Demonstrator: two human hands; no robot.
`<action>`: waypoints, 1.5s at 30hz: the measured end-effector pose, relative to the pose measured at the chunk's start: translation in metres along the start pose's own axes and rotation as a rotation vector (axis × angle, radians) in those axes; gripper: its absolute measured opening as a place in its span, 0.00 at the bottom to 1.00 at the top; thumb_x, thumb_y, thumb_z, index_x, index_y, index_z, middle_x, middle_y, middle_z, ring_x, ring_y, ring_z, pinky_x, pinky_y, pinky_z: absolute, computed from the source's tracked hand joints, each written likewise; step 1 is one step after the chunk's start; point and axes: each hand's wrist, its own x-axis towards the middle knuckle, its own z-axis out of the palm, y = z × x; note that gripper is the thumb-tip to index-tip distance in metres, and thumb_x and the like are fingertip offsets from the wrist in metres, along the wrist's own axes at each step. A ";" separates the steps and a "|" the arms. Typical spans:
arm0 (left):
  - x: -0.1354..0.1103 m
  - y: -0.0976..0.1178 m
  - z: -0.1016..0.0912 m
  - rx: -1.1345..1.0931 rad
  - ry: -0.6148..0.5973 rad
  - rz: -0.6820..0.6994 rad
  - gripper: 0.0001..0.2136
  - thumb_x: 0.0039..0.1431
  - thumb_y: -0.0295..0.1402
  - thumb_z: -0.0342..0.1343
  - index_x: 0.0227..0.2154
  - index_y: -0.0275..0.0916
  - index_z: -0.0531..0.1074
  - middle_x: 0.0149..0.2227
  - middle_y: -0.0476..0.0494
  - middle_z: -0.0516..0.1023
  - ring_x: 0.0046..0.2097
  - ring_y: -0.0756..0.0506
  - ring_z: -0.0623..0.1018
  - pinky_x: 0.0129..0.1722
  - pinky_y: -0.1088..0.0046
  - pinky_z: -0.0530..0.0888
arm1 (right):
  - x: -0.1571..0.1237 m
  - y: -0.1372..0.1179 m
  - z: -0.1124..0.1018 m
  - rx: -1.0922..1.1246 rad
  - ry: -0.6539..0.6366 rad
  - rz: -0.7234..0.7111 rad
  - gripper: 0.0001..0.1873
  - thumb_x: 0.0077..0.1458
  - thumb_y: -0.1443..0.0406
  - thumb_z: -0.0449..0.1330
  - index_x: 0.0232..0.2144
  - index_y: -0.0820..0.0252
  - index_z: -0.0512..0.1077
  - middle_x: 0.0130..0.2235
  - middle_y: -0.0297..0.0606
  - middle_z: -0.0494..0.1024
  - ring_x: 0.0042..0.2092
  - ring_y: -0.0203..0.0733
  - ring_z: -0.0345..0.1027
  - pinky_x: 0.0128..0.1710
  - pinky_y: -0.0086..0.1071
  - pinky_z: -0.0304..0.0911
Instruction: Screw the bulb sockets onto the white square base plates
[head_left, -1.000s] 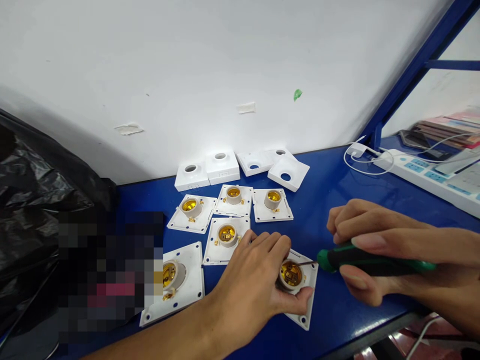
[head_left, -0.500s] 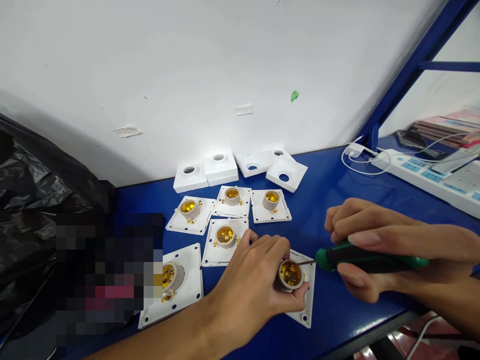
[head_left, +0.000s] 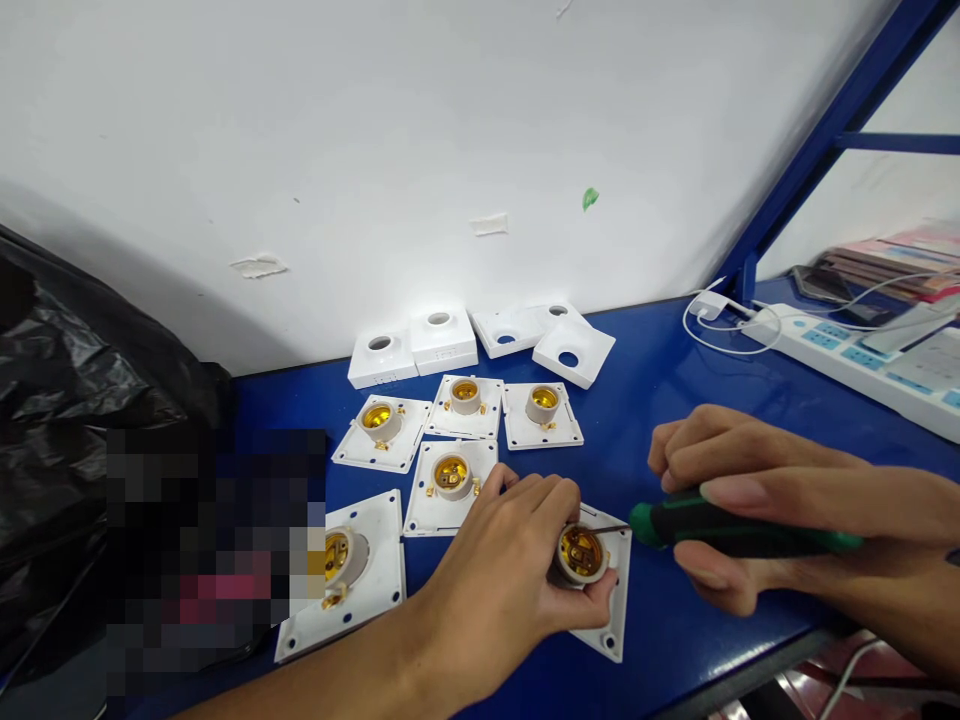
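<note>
My left hand (head_left: pixel 502 570) wraps around a lamp socket (head_left: pixel 581 553) with a brass inside, mounted on a white square plate (head_left: pixel 613 600) near the table's front edge. My right hand (head_left: pixel 757 520) grips a green-and-black screwdriver (head_left: pixel 720 528). Its thin metal tip (head_left: pixel 611 528) reaches the socket's right side. Several more socket plates lie to the left and behind: one at the front left (head_left: pixel 349 575), one beside my left hand (head_left: pixel 450 475), and others in a row (head_left: pixel 465 400).
White square covers with round holes (head_left: pixel 442 340) stand along the wall. A white power strip (head_left: pixel 855 365) with cables and a stack of papers (head_left: pixel 892 255) sit at the right. A black plastic bag (head_left: pixel 67 400) fills the left side. The blue table (head_left: pixel 660 370) ends just below my hands.
Both hands keep their hold; the socket plate has shifted slightly under my left hand, and the screwdriver stays at the socket's side.
</note>
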 end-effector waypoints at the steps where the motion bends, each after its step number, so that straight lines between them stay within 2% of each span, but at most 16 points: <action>1: 0.000 0.000 0.000 -0.002 -0.004 -0.003 0.19 0.50 0.31 0.71 0.28 0.42 0.60 0.27 0.58 0.67 0.31 0.47 0.67 0.43 0.65 0.61 | -0.001 0.001 -0.002 0.001 -0.038 -0.017 0.10 0.58 0.63 0.71 0.27 0.55 0.74 0.24 0.31 0.78 0.25 0.36 0.75 0.26 0.29 0.75; 3: 0.001 0.000 -0.001 -0.008 -0.008 -0.010 0.20 0.50 0.31 0.72 0.28 0.42 0.60 0.26 0.58 0.66 0.31 0.46 0.66 0.43 0.66 0.60 | -0.005 0.003 -0.005 -0.012 -0.101 -0.037 0.06 0.59 0.65 0.69 0.31 0.54 0.76 0.26 0.34 0.80 0.28 0.38 0.77 0.29 0.31 0.77; 6: 0.002 0.001 -0.002 -0.019 -0.016 -0.011 0.20 0.50 0.31 0.72 0.28 0.41 0.61 0.26 0.58 0.67 0.31 0.47 0.66 0.42 0.65 0.60 | -0.010 0.007 -0.002 -0.044 -0.111 -0.084 0.05 0.59 0.64 0.70 0.34 0.54 0.76 0.27 0.34 0.80 0.28 0.39 0.76 0.28 0.33 0.77; 11: 0.000 0.000 -0.001 -0.017 -0.004 -0.003 0.17 0.52 0.31 0.69 0.29 0.41 0.61 0.27 0.58 0.68 0.30 0.48 0.67 0.42 0.64 0.61 | -0.011 0.011 0.018 -0.063 0.072 -0.240 0.06 0.60 0.67 0.67 0.36 0.58 0.72 0.24 0.31 0.72 0.22 0.34 0.66 0.23 0.33 0.73; 16: -0.002 -0.002 0.002 0.000 -0.006 0.016 0.15 0.52 0.29 0.66 0.30 0.42 0.61 0.28 0.57 0.69 0.31 0.47 0.70 0.42 0.65 0.62 | -0.009 0.010 0.021 -0.057 0.031 -0.227 0.06 0.60 0.68 0.66 0.39 0.58 0.72 0.25 0.32 0.73 0.23 0.35 0.66 0.24 0.33 0.73; 20: 0.000 -0.003 0.003 0.009 -0.003 0.021 0.13 0.52 0.28 0.65 0.32 0.42 0.64 0.30 0.56 0.73 0.32 0.45 0.72 0.42 0.64 0.63 | -0.004 0.012 0.018 -0.007 -0.004 -0.178 0.13 0.59 0.69 0.68 0.46 0.56 0.74 0.27 0.32 0.77 0.25 0.37 0.71 0.26 0.34 0.72; 22: 0.002 -0.001 0.001 -0.016 -0.018 0.007 0.12 0.51 0.27 0.64 0.34 0.42 0.66 0.31 0.55 0.75 0.34 0.44 0.74 0.43 0.63 0.64 | -0.001 0.013 0.021 0.018 -0.006 -0.180 0.17 0.61 0.67 0.67 0.52 0.58 0.73 0.29 0.33 0.78 0.26 0.37 0.71 0.27 0.34 0.71; 25: 0.004 0.002 -0.004 -0.080 -0.090 -0.042 0.13 0.51 0.24 0.65 0.34 0.43 0.66 0.32 0.54 0.76 0.35 0.44 0.74 0.40 0.66 0.66 | -0.001 0.015 0.028 0.109 -0.011 -0.216 0.25 0.65 0.65 0.65 0.62 0.62 0.67 0.33 0.36 0.79 0.29 0.37 0.69 0.27 0.32 0.68; 28: 0.003 0.000 -0.006 -0.071 -0.127 -0.044 0.13 0.54 0.25 0.65 0.33 0.43 0.65 0.32 0.55 0.75 0.34 0.45 0.74 0.39 0.66 0.67 | -0.006 0.017 0.035 0.249 -0.019 -0.188 0.35 0.63 0.68 0.65 0.68 0.60 0.59 0.39 0.38 0.79 0.36 0.38 0.72 0.32 0.32 0.71; 30: 0.001 -0.003 -0.004 -0.046 -0.101 -0.019 0.12 0.57 0.29 0.66 0.35 0.43 0.67 0.33 0.54 0.77 0.35 0.44 0.76 0.42 0.65 0.68 | -0.009 0.018 0.037 0.300 0.034 -0.150 0.37 0.61 0.71 0.67 0.68 0.57 0.60 0.39 0.37 0.78 0.37 0.37 0.73 0.32 0.31 0.71; 32: 0.000 -0.004 -0.003 -0.041 -0.079 -0.008 0.12 0.58 0.31 0.68 0.37 0.43 0.68 0.35 0.52 0.79 0.38 0.43 0.77 0.45 0.63 0.69 | -0.009 0.018 0.038 0.298 0.077 -0.135 0.33 0.60 0.70 0.69 0.64 0.56 0.65 0.37 0.36 0.78 0.34 0.36 0.72 0.29 0.28 0.69; 34: 0.000 -0.004 -0.003 -0.065 -0.086 -0.013 0.12 0.58 0.31 0.68 0.38 0.43 0.68 0.36 0.51 0.79 0.39 0.42 0.78 0.46 0.62 0.70 | -0.007 0.018 0.038 0.267 0.039 -0.149 0.28 0.62 0.66 0.67 0.62 0.58 0.67 0.34 0.35 0.78 0.33 0.37 0.72 0.28 0.29 0.69; 37: 0.003 0.001 -0.007 -0.102 -0.117 -0.018 0.12 0.59 0.30 0.65 0.41 0.44 0.69 0.37 0.51 0.80 0.38 0.43 0.79 0.44 0.63 0.72 | -0.004 0.017 0.037 0.238 -0.038 -0.176 0.25 0.68 0.65 0.60 0.65 0.58 0.64 0.33 0.35 0.76 0.36 0.41 0.73 0.30 0.32 0.71; 41: 0.004 0.005 -0.009 -0.079 -0.124 -0.019 0.08 0.60 0.30 0.64 0.39 0.44 0.70 0.35 0.51 0.79 0.37 0.42 0.79 0.41 0.64 0.73 | -0.003 0.015 0.037 0.130 0.023 -0.199 0.25 0.65 0.67 0.64 0.62 0.56 0.66 0.30 0.30 0.71 0.28 0.36 0.62 0.25 0.29 0.65; 43: 0.004 0.005 -0.008 -0.063 -0.116 -0.009 0.09 0.60 0.31 0.64 0.39 0.44 0.70 0.35 0.50 0.79 0.38 0.41 0.79 0.41 0.64 0.73 | -0.002 0.014 0.036 0.115 0.032 -0.227 0.24 0.66 0.65 0.63 0.62 0.58 0.66 0.30 0.32 0.72 0.29 0.37 0.65 0.27 0.31 0.67; 45: 0.003 0.004 -0.008 -0.051 -0.106 0.005 0.09 0.60 0.32 0.64 0.40 0.44 0.71 0.36 0.49 0.79 0.38 0.41 0.80 0.41 0.64 0.73 | -0.001 0.014 0.035 0.159 -0.012 -0.229 0.24 0.68 0.66 0.59 0.64 0.61 0.64 0.33 0.36 0.77 0.34 0.40 0.71 0.31 0.33 0.70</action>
